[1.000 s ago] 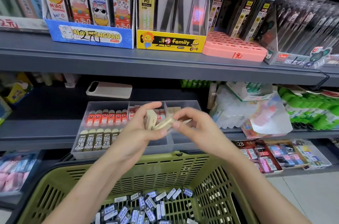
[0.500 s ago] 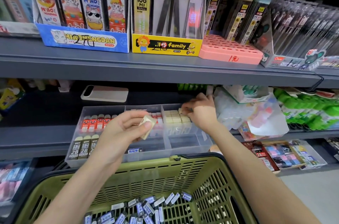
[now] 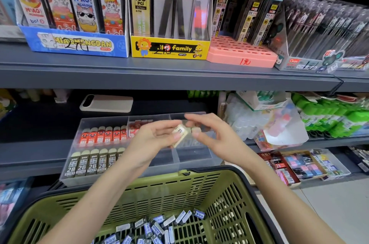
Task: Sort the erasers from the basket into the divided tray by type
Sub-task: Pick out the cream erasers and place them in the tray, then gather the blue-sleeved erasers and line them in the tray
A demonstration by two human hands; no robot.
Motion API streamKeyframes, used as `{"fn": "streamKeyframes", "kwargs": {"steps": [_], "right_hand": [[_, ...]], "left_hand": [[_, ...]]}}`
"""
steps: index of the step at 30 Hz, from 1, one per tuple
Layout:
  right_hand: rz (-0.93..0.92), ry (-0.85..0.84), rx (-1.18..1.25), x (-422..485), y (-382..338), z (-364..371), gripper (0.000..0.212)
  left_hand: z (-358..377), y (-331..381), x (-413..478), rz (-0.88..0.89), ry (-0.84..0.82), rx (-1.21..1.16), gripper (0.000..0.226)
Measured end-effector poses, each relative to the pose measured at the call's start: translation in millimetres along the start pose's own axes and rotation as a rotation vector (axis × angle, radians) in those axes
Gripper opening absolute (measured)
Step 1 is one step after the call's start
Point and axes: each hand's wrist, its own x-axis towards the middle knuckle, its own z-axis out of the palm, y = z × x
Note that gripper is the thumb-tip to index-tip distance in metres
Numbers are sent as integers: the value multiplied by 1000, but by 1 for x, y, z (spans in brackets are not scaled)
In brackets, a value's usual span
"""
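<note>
Between the fingers of my left hand (image 3: 151,141) sits a small cream block eraser (image 3: 180,133), pinched tight. My right hand (image 3: 217,141) has come back from the clear plastic divided tray (image 3: 99,121) behind, so one more looks sorted. Its bent fingers reach beside this eraser; I cannot tell if they grip.

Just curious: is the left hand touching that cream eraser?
Touching. The head view shows the left hand pinching the cream eraser between thumb and fingertips.
</note>
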Motion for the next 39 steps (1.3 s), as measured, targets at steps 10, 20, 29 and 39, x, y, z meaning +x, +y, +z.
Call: {"fn": "streamKeyframes", "kwargs": {"steps": [10, 20, 29, 39], "right_hand": [[84, 121, -284, 1, 17, -41, 25], [170, -37, -614, 37, 68, -27, 29], [-30, -223, -863, 28, 75, -24, 25], [-335, 218, -442, -51, 13, 34, 20]], "left_hand": [[30, 1, 21, 147, -6, 467, 10], [8, -17, -1, 413, 194, 981, 10], [-14, -14, -19, 420, 281, 1008, 18], [-45, -24, -63, 611, 321, 1102, 18]]}}
